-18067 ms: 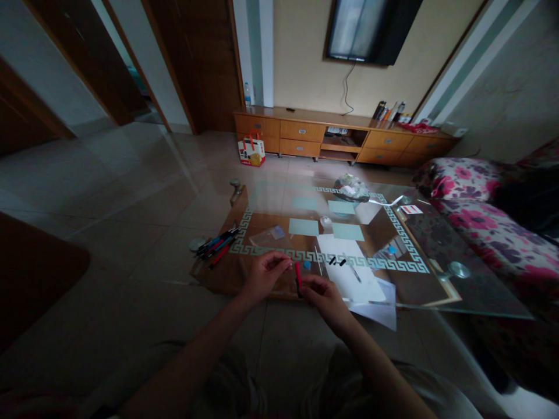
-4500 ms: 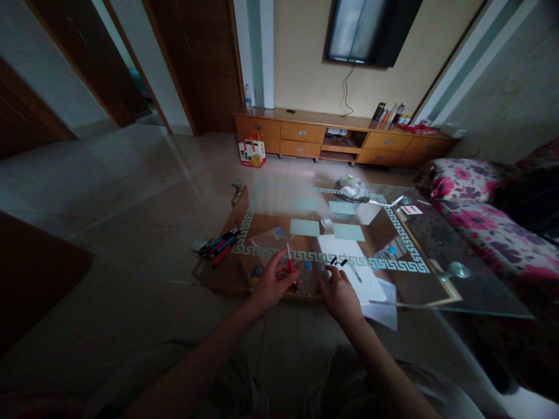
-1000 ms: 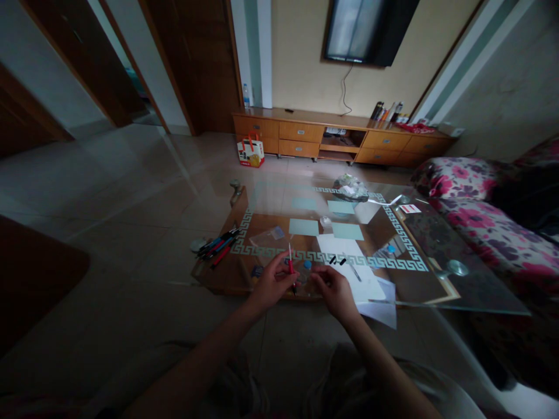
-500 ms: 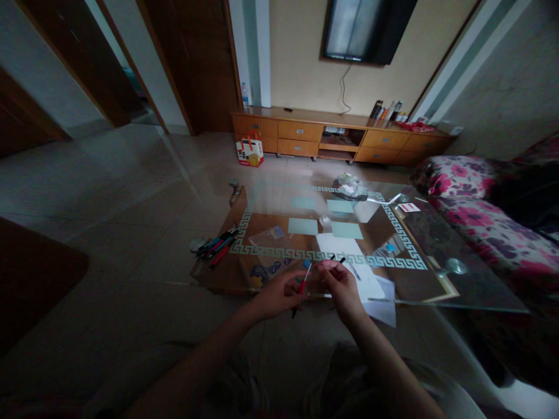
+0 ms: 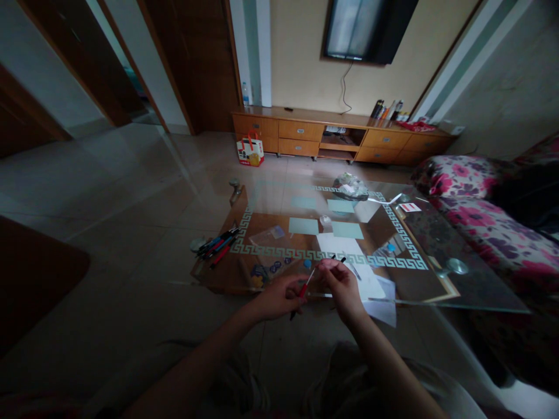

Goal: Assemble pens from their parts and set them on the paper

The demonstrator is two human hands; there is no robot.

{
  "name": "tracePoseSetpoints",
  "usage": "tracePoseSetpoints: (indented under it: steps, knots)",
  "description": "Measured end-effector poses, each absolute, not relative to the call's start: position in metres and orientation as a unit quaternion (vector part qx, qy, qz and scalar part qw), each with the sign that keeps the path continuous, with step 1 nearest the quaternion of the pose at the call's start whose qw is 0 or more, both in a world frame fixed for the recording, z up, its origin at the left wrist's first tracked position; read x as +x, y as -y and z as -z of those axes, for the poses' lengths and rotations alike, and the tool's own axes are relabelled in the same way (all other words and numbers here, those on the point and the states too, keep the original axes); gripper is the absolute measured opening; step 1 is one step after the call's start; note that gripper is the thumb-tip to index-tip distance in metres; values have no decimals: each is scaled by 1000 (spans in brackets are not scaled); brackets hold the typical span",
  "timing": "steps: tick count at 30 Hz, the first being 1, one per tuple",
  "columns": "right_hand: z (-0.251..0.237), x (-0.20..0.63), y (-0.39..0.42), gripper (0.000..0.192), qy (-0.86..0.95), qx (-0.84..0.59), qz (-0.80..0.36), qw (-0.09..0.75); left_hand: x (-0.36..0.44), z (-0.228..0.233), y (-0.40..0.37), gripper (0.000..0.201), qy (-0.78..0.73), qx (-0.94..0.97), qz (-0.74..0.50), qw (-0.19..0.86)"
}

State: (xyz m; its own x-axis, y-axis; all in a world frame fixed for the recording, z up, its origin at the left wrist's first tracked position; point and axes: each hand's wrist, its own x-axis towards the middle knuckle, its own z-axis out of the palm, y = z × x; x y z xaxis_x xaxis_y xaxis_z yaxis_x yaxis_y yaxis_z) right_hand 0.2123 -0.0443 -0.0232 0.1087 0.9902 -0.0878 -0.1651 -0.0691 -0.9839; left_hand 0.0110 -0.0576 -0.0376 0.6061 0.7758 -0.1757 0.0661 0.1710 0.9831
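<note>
At the near edge of the glass surface (image 5: 437,291), far left, a loose bundle of slim pens (image 5: 217,244) lies fanned. Your left hand (image 5: 279,297) is closed around a thin red pen (image 5: 301,289), its pale tip tilted up toward your right hand (image 5: 343,288), whose fingertips pinch together at that tip. Just beyond lie flat white paper sheets (image 5: 349,262) and small black caps (image 5: 342,259).

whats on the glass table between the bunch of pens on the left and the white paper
In the head view, a clear plastic bag and a pale blue card lie between the bunch of pens and the white paper.
</note>
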Motion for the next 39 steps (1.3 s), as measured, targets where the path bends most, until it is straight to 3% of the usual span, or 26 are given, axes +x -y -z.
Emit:
tracePoseSetpoints:
  steps: [39]
  knots:
    - [26, 212, 46, 38, 445, -488, -534, 528, 11, 42, 58, 59, -363, 606, -256, 660]
